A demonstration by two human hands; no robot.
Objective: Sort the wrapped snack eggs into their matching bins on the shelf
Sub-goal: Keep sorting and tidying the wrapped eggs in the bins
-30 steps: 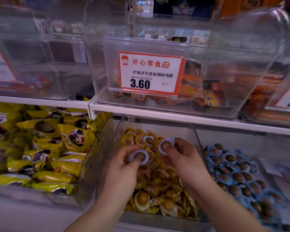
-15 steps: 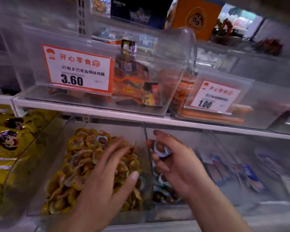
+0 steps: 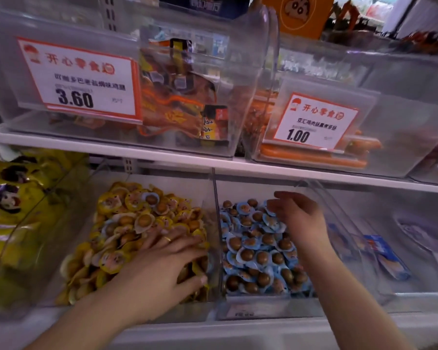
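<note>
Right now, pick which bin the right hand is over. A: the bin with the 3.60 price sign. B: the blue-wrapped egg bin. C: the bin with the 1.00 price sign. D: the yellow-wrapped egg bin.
B: the right hand hangs above the blue-wrapped eggs on the lower shelf, while the left hand rests on the yellow-wrapped eggs in the neighbouring bin.

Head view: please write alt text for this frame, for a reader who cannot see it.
A person's left hand presses flat on yellow-wrapped eggs in a clear bin, while the right hand hovers, fingers loosely curled, over blue-wrapped eggs in the bin beside it. The shelf above holds clear bins with price tags 3.60 and 1.00.
</note>
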